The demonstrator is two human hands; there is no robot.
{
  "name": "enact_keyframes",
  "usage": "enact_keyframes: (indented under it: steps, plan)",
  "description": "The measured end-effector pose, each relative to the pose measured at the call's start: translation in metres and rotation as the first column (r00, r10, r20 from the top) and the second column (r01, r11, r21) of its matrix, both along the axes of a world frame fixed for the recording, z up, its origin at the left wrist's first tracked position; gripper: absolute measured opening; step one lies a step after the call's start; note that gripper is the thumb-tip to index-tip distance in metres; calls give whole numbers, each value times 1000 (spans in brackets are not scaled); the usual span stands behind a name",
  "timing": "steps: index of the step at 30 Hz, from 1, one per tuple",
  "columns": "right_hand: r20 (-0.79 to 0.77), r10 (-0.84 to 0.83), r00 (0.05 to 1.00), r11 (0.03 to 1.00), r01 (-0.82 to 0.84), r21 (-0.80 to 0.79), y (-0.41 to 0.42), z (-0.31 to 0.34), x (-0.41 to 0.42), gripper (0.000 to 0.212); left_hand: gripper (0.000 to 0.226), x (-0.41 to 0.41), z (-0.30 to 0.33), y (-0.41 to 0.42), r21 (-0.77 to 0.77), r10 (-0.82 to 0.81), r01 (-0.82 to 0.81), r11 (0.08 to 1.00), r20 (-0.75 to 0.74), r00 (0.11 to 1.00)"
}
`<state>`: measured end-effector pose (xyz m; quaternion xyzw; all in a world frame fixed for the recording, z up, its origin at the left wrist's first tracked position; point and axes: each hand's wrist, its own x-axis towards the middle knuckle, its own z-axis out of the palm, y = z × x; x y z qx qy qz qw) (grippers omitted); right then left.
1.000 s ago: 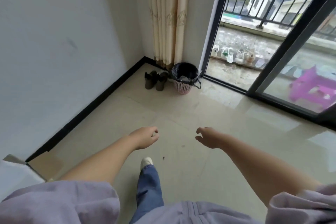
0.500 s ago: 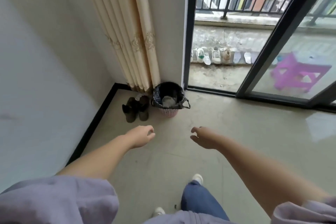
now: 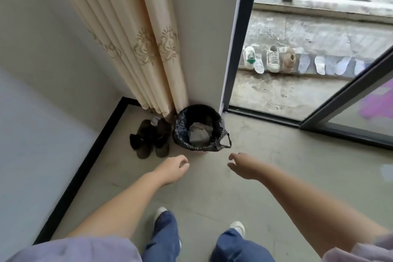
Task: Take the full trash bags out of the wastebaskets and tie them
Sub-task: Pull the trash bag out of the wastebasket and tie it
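Observation:
A small wastebasket [image 3: 202, 152] stands in the room's corner, lined with a black trash bag [image 3: 180, 132] folded over its rim. Crumpled grey paper [image 3: 198, 133] lies inside the bag, and a bag handle loop hangs out at the right. My left hand [image 3: 173, 167] reaches forward just short of the basket, fingers loosely curled and holding nothing. My right hand [image 3: 242, 165] is level with it to the right, also loosely curled and holding nothing. Neither hand touches the bag.
A pair of dark shoes [image 3: 150, 138] sits left of the basket under a beige curtain [image 3: 136, 44]. The open balcony door frame [image 3: 236, 49] rises right of the basket, with shoes and insoles [image 3: 274, 59] lined up outside. My feet stand on the tiled floor [image 3: 212, 193].
I have walked closer to the corner; the wastebasket now appears larger and just beyond my hands. Both hands stay stretched forward with nothing in them.

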<state>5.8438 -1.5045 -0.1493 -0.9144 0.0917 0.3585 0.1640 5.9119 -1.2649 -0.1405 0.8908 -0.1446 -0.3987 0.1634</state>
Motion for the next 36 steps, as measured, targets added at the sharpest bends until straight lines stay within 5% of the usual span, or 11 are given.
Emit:
enact_keyframes:
  steps: [3, 6, 10, 14, 16, 18, 25, 31, 36]
  plan:
    - [35, -47, 998, 999, 46, 16, -6, -81, 44, 41, 30, 51, -84, -10, -7, 42, -42, 999, -3, 999]
    - [82, -153, 985, 988, 150, 37, -14, -174, 75, 30, 28, 94, -184, -18, -12, 248, -248, 969, 41, 968]
    - [25, -422, 906, 894, 411, 177, -20, -289, 85, 54, 42, 118, -299, -26, 21, 486, -485, 874, -45, 873]
    - [-171, -712, 681, 577, 706, 411, -31, -376, 101, 65, 65, 140, -379, -32, -84, 740, -841, 535, -434, 514]
    - [-283, -773, 567, 371, 768, 522, -40, -400, 111, 62, 72, 161, -412, -33, -178, 716, -946, 271, -620, 322]
    - [-375, -778, 504, 192, 759, 621, -51, -418, 118, 62, 72, 180, -434, -36, -242, 629, -966, 88, -739, 242]
    - [-460, -761, 457, -88, 630, 772, -63, -423, 151, 52, 63, 213, -441, -35, -279, 599, -955, 96, -750, 279]
    - [-489, -768, 413, -122, 655, 746, -51, -431, 148, 53, 48, 232, -428, -19, -343, 705, -938, 47, -654, 274]
    - [-531, -673, 514, -188, 576, 796, -33, -419, 157, 19, 27, 234, -420, -16, -401, 664, -916, 22, -679, 313]
